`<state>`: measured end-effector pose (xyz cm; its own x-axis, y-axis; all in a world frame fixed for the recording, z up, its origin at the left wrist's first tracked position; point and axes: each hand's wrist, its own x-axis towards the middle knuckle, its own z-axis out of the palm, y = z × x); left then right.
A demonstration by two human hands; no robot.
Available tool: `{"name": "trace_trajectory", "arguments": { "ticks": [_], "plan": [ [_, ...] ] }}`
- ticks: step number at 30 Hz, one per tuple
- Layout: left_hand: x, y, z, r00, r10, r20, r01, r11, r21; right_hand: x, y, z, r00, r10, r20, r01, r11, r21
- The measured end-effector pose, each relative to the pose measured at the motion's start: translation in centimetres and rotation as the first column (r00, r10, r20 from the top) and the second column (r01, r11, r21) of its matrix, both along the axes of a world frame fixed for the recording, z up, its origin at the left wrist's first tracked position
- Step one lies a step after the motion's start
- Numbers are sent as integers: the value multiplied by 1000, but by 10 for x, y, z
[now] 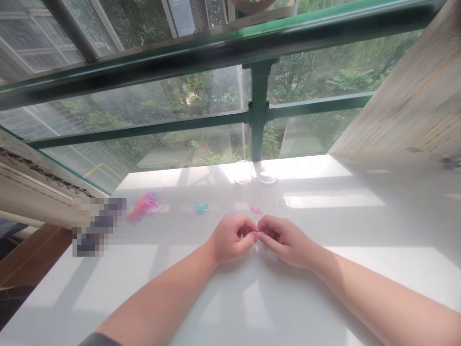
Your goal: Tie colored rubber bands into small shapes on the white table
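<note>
My left hand (pixel 236 239) and my right hand (pixel 284 240) meet over the white table, thumb and forefinger of each pinched together, fingertips touching or almost so. Whatever lies between the fingertips is too small to make out. Just beyond them is a little bunch of pink strands (pixel 255 208). A faint purplish strand (pixel 230 214) shows behind my left hand. Farther left sit a small teal clump (pixel 200 207) and a larger loose heap of pink and purple strands (pixel 146 205). A thin pale loop (pixel 284 203) lies beyond my right hand.
Near the table's far edge stand a clear round container (pixel 244 173) and a shallow round dish or lid (pixel 267 177). A blurred-out dark object (pixel 102 227) is at the left edge. Behind the white table (pixel 173 298) is a window with a green frame (pixel 260 105); curtains hang at both sides.
</note>
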<state>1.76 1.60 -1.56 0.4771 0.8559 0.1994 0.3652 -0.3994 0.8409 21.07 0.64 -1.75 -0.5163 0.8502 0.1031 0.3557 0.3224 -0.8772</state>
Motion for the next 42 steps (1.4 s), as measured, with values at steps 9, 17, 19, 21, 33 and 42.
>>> {"name": "trace_trajectory", "arguments": {
  "ticks": [9, 17, 19, 21, 33, 42],
  "plan": [
    [1, -1, 2, 1000, 8, 12, -8, 1000, -3, 1, 1, 6, 999, 45, 25, -44, 999, -18],
    [1, 0, 2, 1000, 7, 20, -7, 1000, 8, 1, 1, 7, 998, 45, 46, -44, 999, -16],
    [1, 0, 2, 1000, 6, 15, -6, 1000, 10, 0, 1, 6, 998, 43, 55, -42, 999, -7],
    [1, 0, 3, 1000, 6, 10, -6, 1000, 9, 0, 1, 5, 998, 38, 59, -39, 999, 6],
    [1, 0, 2, 1000, -1, -1, 1, 1000, 11, -1, 1, 3, 998, 21, 66, -23, 999, 29],
    [1, 0, 3, 1000, -2, 4, 2, 1000, -4, -1, 1, 2, 996, 23, 82, -25, 999, 32]
  ]
}}
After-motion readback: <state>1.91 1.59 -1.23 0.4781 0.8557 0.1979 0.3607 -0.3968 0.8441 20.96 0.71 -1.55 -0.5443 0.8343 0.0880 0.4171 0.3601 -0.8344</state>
